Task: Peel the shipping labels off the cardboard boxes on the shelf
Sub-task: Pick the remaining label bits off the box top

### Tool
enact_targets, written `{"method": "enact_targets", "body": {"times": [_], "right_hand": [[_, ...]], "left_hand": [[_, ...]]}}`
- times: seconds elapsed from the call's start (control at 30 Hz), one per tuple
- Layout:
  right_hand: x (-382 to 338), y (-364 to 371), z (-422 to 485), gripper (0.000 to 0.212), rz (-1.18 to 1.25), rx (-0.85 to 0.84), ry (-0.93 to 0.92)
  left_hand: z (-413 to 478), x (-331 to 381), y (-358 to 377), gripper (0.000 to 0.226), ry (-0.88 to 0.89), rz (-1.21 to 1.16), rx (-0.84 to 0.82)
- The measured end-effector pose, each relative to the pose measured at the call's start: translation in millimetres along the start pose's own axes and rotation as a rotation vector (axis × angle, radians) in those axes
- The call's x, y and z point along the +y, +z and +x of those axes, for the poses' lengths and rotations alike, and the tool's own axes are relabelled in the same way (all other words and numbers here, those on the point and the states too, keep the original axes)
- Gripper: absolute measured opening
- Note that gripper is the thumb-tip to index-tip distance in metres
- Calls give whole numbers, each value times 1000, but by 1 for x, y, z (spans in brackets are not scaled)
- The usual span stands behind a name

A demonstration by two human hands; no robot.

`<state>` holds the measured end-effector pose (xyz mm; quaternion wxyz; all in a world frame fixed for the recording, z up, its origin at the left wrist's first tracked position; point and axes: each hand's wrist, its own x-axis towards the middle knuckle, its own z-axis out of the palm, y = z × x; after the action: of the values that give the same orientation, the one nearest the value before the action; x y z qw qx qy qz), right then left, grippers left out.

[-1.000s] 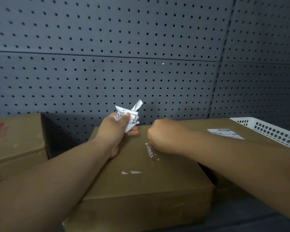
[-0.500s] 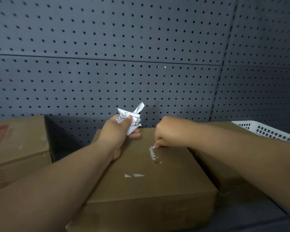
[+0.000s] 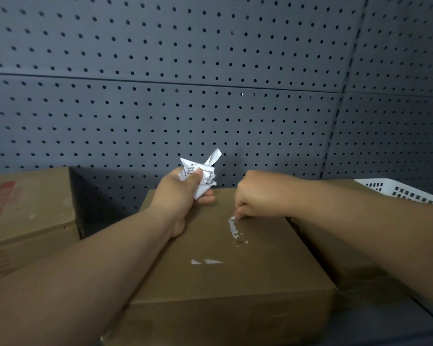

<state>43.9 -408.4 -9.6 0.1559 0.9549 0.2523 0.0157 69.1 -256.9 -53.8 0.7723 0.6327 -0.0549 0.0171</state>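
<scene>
While the crumpled label point(image 3: 202, 174) is gripped in the left hand point(image 3: 183, 196), braced on the cardboard box point(image 3: 235, 283), the torn label strip point(image 3: 234, 229), pinched at its far end by the curled right hand point(image 3: 258, 193) and running nearward from it, is best drawn back low and slowly.

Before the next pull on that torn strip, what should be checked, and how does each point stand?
1. Left grip holds the crumpled label clear of the work area: ok.
2. Right grip has its fingertips at the top end of the residue strip: ok.
3. Strip end actually pinched: cannot tell, the curled fingers hide it.
4. Box top free of label paper: not ok, the strip and two small scraps are stuck on it.
5. Box steadied: ok, the left forearm lies across it.
</scene>
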Motion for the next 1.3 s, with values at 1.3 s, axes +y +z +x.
{"method": "enact_targets", "body": {"times": [1.3], "right_hand": [[-5,8,-16,28,212,102,-54]], "left_hand": [[4,-1,0,14,4,21,21]]}}
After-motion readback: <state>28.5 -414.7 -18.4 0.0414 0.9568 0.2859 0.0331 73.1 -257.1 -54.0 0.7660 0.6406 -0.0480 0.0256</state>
